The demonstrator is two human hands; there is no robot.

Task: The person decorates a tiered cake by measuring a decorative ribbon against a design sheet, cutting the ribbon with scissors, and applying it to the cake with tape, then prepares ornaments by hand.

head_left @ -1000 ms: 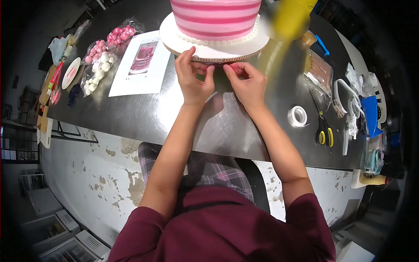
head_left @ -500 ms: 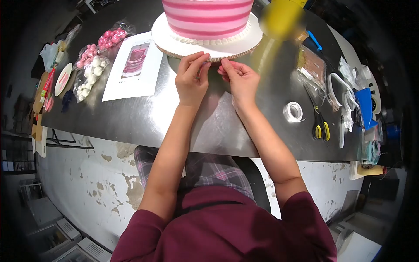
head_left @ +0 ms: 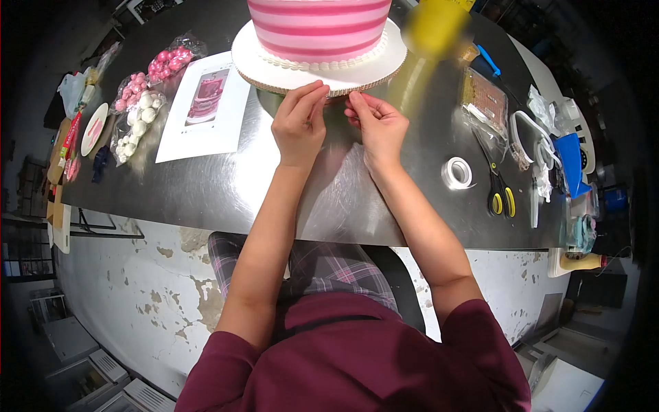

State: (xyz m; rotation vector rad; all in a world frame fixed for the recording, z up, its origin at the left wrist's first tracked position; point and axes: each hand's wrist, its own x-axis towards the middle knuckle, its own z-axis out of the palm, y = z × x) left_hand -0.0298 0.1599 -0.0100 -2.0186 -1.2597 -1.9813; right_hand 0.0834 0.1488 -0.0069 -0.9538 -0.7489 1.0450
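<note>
A cake (head_left: 319, 31) with light and dark pink stripes and a white piped border stands on a round white cake board (head_left: 255, 60). Beaded-looking trim (head_left: 374, 86) runs along the board's edge. My left hand (head_left: 299, 127) is at the front of that edge, its thumb and fingers pinched together. Close beside it on the right, my right hand (head_left: 381, 129) pinches too, just below the edge. Whatever sits between the fingertips is too small to make out.
A printed cake picture (head_left: 204, 110) lies left, beside bags of pink balls (head_left: 168, 63) and white balls (head_left: 141, 117). On the right are a white tape roll (head_left: 457, 173), scissors (head_left: 500, 185), a wrapped packet (head_left: 484, 103) and a blue scraper (head_left: 571, 161). A blurred yellow object (head_left: 436, 27) stands behind.
The view has shifted slightly, so the cake and table items appear a little further left. Both hands keep nearly the same pinched pose at the board's edge.
</note>
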